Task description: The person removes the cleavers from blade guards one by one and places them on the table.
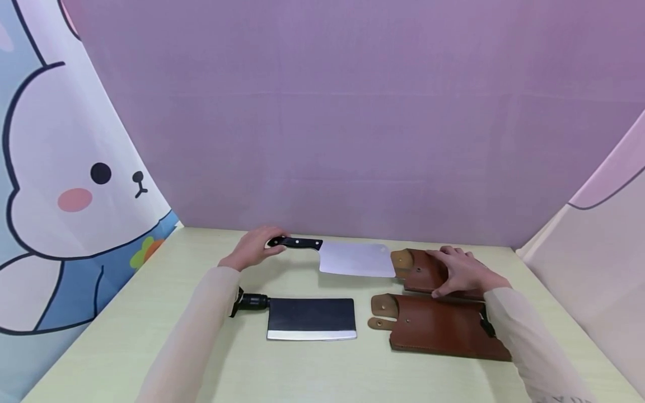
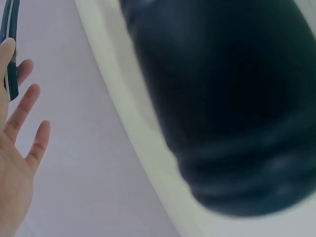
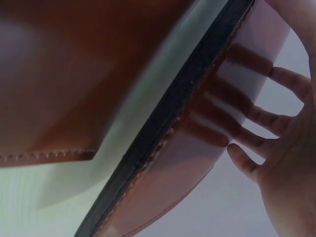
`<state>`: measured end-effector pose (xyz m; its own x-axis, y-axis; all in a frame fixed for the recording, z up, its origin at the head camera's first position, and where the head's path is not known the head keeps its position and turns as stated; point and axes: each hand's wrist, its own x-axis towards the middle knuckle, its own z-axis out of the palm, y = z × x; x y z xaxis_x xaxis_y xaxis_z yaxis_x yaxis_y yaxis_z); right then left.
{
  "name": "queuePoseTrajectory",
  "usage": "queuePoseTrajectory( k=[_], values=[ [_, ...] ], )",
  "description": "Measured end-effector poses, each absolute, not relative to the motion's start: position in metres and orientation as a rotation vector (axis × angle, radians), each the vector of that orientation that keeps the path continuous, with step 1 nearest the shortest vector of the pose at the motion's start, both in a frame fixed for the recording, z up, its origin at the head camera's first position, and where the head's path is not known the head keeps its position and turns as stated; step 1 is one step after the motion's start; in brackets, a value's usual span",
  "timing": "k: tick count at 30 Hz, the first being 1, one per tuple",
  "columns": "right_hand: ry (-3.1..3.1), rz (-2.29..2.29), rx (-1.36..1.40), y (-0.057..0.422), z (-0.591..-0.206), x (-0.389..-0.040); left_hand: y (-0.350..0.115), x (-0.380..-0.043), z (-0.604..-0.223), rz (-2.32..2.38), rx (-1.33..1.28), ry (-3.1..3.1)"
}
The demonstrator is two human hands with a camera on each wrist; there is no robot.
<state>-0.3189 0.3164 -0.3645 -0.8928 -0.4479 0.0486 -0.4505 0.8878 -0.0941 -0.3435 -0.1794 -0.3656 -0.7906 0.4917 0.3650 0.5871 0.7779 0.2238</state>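
At the back of the table my left hand (image 1: 257, 246) pinches the black riveted handle (image 1: 302, 243) of a cleaver (image 1: 358, 259) between thumb and finger. The other fingers spread loose in the left wrist view. The cleaver's bright blade points right, its end beside the tan flap of a brown leather knife sheath (image 1: 423, 274). My right hand (image 1: 466, 271) spans that sheath, thumb at its near edge and fingers at its far edge. In the right wrist view its fingertips touch the glossy leather (image 3: 197, 143). Whether the blade's end touches the flap, I cannot tell.
Nearer lies a second cleaver (image 1: 312, 319) with a dark blade; its handle (image 2: 222, 98) looms blurred in the left wrist view. A second brown sheath (image 1: 448, 327) lies right of it, partly under my right forearm. A purple cloth wall (image 1: 353, 140) stands behind the table.
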Motion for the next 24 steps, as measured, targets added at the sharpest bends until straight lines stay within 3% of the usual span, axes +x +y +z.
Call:
queuePoseTrajectory(
  k=[24],
  values=[
    [-3.006,0.167,0.756,0.296,-0.377,-0.334,-0.219,-0.337,-0.377,-0.486,-0.787,-2.702]
  ],
)
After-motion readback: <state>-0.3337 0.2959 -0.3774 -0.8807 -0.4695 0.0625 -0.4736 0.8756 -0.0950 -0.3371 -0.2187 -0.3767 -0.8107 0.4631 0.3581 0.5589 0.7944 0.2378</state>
